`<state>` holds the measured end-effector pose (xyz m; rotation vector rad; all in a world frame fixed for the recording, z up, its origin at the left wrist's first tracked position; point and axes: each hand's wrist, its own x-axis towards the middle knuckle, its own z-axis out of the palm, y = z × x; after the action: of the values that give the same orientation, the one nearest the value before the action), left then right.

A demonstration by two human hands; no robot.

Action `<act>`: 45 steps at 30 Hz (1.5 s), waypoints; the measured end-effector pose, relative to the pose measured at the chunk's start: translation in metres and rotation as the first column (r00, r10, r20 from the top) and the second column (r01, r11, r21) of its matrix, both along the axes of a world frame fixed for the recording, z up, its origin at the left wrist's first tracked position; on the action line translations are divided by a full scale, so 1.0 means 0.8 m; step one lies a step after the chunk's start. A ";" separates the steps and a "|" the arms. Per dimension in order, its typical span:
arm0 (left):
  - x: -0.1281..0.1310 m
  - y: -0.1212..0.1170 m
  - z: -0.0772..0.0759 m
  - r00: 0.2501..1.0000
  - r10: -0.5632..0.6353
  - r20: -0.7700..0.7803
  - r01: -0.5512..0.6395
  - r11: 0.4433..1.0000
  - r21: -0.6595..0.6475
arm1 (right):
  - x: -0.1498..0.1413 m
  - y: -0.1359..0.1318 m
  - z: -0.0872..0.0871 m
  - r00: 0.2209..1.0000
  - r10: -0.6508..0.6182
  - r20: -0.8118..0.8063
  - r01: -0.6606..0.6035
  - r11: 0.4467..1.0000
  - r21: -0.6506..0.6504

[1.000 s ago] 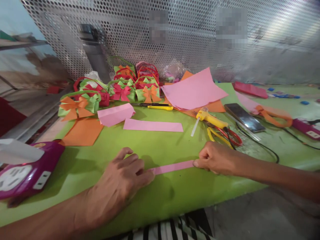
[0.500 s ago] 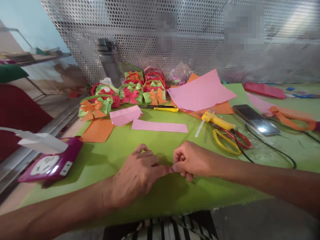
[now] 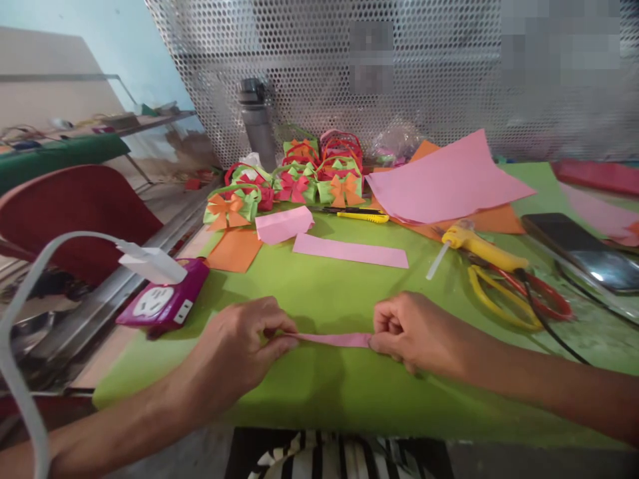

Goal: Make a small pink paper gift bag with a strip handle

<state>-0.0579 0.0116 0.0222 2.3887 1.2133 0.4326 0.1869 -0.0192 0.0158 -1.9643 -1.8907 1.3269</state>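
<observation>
Facing mesh, green tabletop spreads beneath pink strip.

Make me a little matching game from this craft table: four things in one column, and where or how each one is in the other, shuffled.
1. Narrow pink strip
2. Grey bottle
3. Purple power socket
4. Glue gun

A. Upright by the metal mesh
B. Yellow, with a pale stick at its tip
C. Held between left hand and right hand
D. White plug in it

Pairs: 1-C, 2-A, 3-D, 4-B
</observation>
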 end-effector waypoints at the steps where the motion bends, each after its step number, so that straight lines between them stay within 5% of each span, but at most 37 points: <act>1: 0.001 0.000 -0.001 1.000 0.020 0.011 -0.019 1.000 -0.022 | -0.001 0.000 0.000 1.000 -0.001 0.010 0.001 1.000 -0.001; 8: 0.005 0.001 0.003 0.996 0.080 0.030 -0.072 0.979 -0.191 | -0.003 -0.001 0.001 0.998 0.015 0.057 -0.017 0.999 0.034; 14: -0.006 -0.016 -0.002 0.982 -0.043 0.185 0.036 0.998 0.044 | -0.006 -0.002 0.000 0.996 0.011 0.089 -0.016 0.998 0.065; 21: -0.013 -0.017 -0.017 0.963 -0.188 0.192 0.130 0.951 0.279 | -0.006 -0.002 0.003 0.995 0.037 0.096 -0.047 0.994 0.098; 45: -0.014 -0.014 -0.027 0.986 -0.148 0.077 0.131 0.974 0.186 | -0.005 -0.003 -0.006 0.993 0.020 0.113 -0.034 0.992 0.119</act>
<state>-0.0695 0.0000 0.0008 2.5566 0.9966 0.6220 0.1825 -0.0215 0.0112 -1.9980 -2.0020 1.1019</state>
